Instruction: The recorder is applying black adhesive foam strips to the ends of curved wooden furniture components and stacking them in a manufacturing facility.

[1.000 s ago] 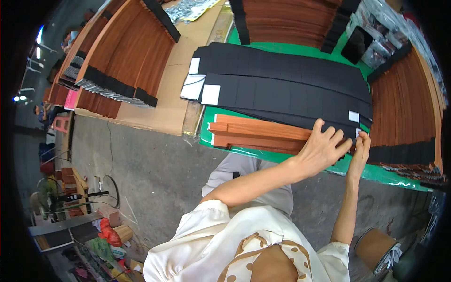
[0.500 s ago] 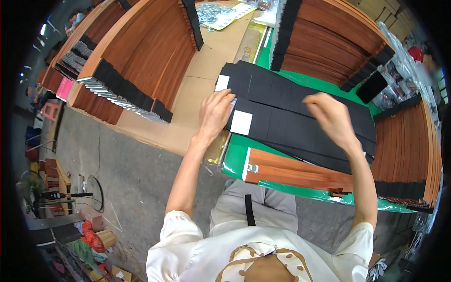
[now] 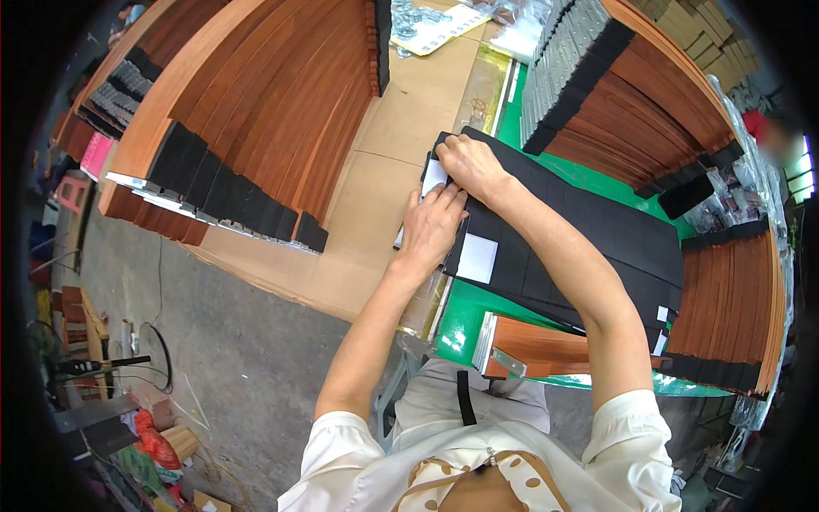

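Long black sheets [image 3: 563,230] lie side by side in a stack. Square white patches, one of them this white patch [image 3: 476,258], show at their left end. My left hand [image 3: 431,226] rests on that end, its fingers stretched over the edge beside another white patch [image 3: 433,176]. Just beyond it, my right hand [image 3: 472,164] is closed, fingertips bent down at the sheets' far left corner. Whatever those fingertips pinch is hidden. Nearer to me are reddish-brown wooden slats [image 3: 546,343] with a metal bracket [image 3: 509,362] at the left end.
Stacked brown slats with black ends stand at left [image 3: 264,128], far right [image 3: 636,128] and right [image 3: 725,299]. Brown cardboard [image 3: 341,256] covers the left surface; green sheeting [image 3: 465,320] lies under the black sheets. Small metal parts [image 3: 418,21] lie at the back.
My right hand has moved left from over the middle of the black sheets to their left end, beside my left hand. The view has shifted, and the near slats sit differently, with the bracket end showing.
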`<state>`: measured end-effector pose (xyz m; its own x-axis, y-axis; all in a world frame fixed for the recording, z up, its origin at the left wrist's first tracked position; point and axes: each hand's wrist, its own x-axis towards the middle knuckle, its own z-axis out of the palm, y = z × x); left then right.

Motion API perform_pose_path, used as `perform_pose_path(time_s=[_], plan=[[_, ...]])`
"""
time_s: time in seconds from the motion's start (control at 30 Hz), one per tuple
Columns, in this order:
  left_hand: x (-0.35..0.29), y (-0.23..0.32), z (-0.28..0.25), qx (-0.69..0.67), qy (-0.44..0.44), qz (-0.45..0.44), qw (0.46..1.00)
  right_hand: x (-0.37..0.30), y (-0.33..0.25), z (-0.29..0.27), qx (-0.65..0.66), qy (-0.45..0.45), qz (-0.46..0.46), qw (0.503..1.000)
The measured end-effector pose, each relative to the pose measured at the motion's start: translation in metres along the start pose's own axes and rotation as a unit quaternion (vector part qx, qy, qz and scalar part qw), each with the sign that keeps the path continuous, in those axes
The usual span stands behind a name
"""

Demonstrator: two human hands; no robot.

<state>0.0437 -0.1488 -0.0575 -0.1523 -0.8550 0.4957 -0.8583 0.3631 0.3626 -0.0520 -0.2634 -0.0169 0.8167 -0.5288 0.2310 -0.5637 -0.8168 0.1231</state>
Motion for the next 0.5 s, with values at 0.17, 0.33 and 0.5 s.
perform_pose_path(time_s=[0.17,0.33,0.5], plan=[[-0.002,-0.003,-0.002,-0.004,0.005,-0.001,1.000,0.006,0.003,0.008,-0.025,-0.005,-0.029,0.999],[-0.005,-0.004,-0.005,-0.021,0.017,0.013,1.000,0.004,0.017,-0.018,0.229,0.041,0.164,0.958],[-0.003,0.007,-0.059,-0.210,0.047,-0.118,0.969,-0.036,-0.014,-0.094,0.294,0.053,0.146,0.943]])
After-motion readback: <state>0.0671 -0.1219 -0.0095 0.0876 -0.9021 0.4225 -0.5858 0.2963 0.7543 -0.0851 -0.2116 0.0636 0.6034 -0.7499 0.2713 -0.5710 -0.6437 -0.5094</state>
